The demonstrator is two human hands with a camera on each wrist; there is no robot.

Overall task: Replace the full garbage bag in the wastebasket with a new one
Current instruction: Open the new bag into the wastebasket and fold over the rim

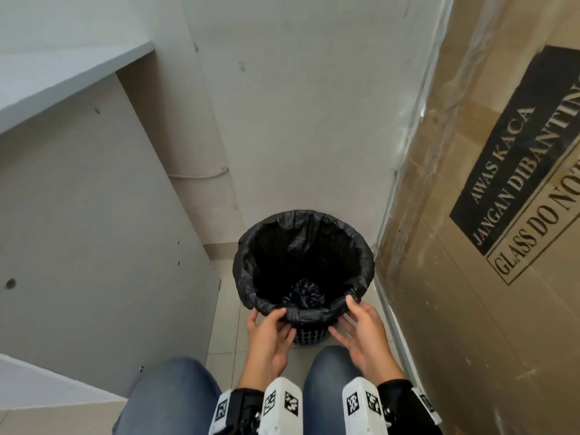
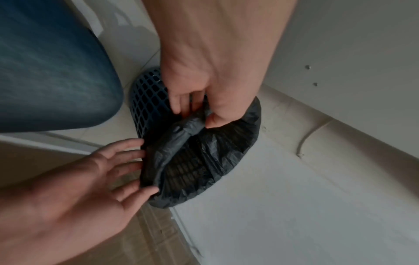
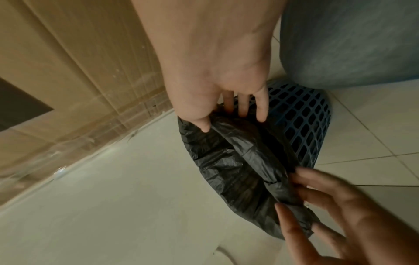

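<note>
1. Location: the wastebasket (image 1: pixel 310 332), a blue lattice bin, stands on the tiled floor between a grey cabinet panel (image 1: pixel 94 230) and a large cardboard carton (image 1: pixel 486 246), just ahead of the person's knees.
2. Progress: a black garbage bag (image 1: pixel 301 313) lines the wastebasket, its edge folded over the rim all round. A small knotted black bundle (image 1: pixel 303 293) lies at the bottom. Whether this liner is the old bag or the new one cannot be determined, so the remaining steps are uncertain.
3. Left hand (image 1: pixel 266 334): thumb and fingers pinch the rolled bag edge at the near rim.
4. Right hand (image 1: pixel 361 331): fingers are spread and straight, with the thumb tip on the bag edge.
5. View differences: only the head view shows the bag interior and the bundle. The left wrist view shows the pinch itself and the lattice visible through the thin film. The right wrist view shows the right fingers (image 3: pixel 260 107) lying against the outer fold.
</note>
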